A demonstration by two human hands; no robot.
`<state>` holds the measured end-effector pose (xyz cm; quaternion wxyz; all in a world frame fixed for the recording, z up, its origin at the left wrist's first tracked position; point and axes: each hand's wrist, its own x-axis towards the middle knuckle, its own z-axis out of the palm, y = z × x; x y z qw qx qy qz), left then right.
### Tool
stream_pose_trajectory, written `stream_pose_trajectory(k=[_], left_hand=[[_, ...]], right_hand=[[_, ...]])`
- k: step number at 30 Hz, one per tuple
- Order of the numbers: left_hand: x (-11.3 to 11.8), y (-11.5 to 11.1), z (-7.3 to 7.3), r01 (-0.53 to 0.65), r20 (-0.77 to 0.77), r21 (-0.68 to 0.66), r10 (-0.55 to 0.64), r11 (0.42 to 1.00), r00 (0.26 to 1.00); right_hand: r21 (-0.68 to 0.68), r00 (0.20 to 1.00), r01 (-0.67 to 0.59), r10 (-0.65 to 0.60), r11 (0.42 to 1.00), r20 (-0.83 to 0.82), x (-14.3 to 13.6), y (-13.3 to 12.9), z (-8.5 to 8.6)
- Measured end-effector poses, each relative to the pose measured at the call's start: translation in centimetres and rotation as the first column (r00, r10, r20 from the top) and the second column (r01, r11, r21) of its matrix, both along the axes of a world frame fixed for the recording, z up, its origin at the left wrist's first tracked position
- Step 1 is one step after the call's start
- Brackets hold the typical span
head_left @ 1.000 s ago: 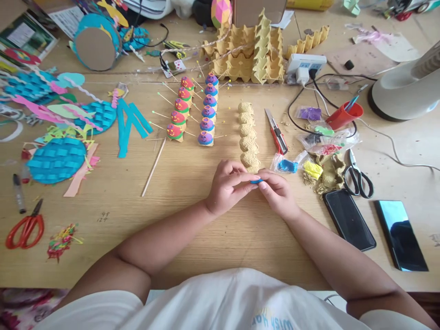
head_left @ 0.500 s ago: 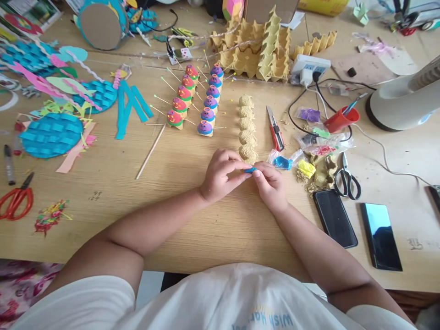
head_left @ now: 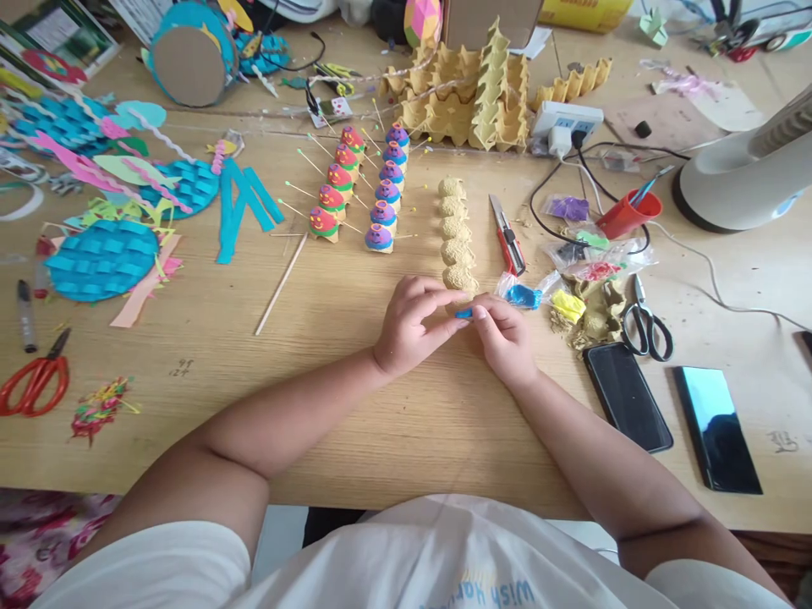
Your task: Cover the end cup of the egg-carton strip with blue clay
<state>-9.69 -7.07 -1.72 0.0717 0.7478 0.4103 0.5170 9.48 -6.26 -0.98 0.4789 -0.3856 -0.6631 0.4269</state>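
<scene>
A small piece of blue clay (head_left: 464, 313) is pinched between my two hands. My left hand (head_left: 415, 326) has its thumb and forefinger at the left end of the clay. On the right end, the thumb and fingers of my right hand (head_left: 504, 337) are closed. Just beyond my fingers lies a bare strip of egg-carton cups (head_left: 455, 228). To its left stand a strip with purple and blue clay faces (head_left: 386, 188) and one with red and green faces (head_left: 336, 186), both with pins. A bag of blue clay (head_left: 523, 294) lies right of my right hand.
Right of the bare strip are a box cutter (head_left: 507, 237), yellow clay (head_left: 567, 306), black scissors (head_left: 645, 326), a red cup (head_left: 630, 213) and two phones (head_left: 627, 397). Red scissors (head_left: 38, 379), a wooden stick (head_left: 281, 285) and blue woven paper shapes (head_left: 105, 258) lie to the left.
My hands stay nearly in place, with small finger movements around the blue clay. The whole view has shifted slightly.
</scene>
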Motion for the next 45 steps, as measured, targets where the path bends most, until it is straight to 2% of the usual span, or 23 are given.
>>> stream_pose_trajectory(k=[5, 9, 14, 20, 25, 32, 40, 45], left_hand=[[0.04, 0.32, -0.04, 0.049, 0.01, 0.053, -0.05, 0.997, 0.999], [-0.11, 0.6, -0.02, 0.041, 0.062, 0.064, -0.045, 0.997, 0.997], [-0.23, 0.55, 0.22, 0.05, 0.069, 0.008, -0.051, 0.999, 0.996], [-0.03, 0.53, 0.27, 0.033, 0.071, 0.003, -0.033, 0.999, 0.997], [0.22, 0.61, 0.17, 0.077, 0.09, -0.005, -0.076, 0.997, 0.993], [0.3, 0.6, -0.09, 0.05, 0.119, -0.018, -0.047, 0.999, 0.992], [0.24, 0.46, 0.13, 0.032, 0.084, -0.042, -0.028, 0.999, 0.996], [0.37, 0.66, 0.33, 0.074, 0.084, 0.006, -0.074, 0.997, 0.994]], right_hand=[[-0.015, 0.999, 0.034, -0.034, 0.999, -0.033, -0.21, 0.07, 0.06], [0.005, 0.998, -0.027, 0.027, 1.0, -0.05, -0.29, 0.11, 0.14], [-0.051, 0.999, -0.042, 0.041, 0.998, -0.025, -0.24, -0.07, 0.0], [-0.072, 0.997, -0.043, 0.037, 0.996, -0.074, -0.15, -0.19, -0.28], [-0.102, 0.997, -0.023, 0.015, 0.995, -0.079, -0.03, -0.22, -0.2], [-0.082, 0.998, -0.019, 0.014, 0.996, -0.053, 0.24, -0.12, -0.36], [-0.091, 0.999, -0.033, 0.03, 0.995, -0.04, 0.2, -0.36, -0.37], [-0.062, 1.0, 0.003, -0.003, 0.998, -0.004, 0.23, -0.29, -0.3]])
